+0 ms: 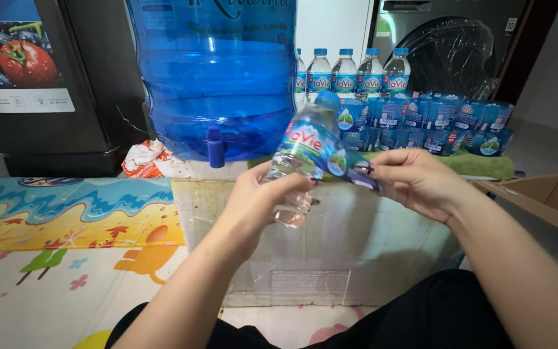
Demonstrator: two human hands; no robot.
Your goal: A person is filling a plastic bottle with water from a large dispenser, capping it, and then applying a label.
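Left hand [263, 194] grips small clear plastic bottle [305, 152]; right hand [414, 178] pinches its loosened blue label [356, 173], best pulled steadily outward

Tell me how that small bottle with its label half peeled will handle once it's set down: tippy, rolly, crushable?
The small bottle looks empty and clear, so it is probably very light and easily knocked over. Its thin ribbed wall likely dents under the left hand. Lying down, the round body would probably roll, though the label strip pinched by the right hand may drag.
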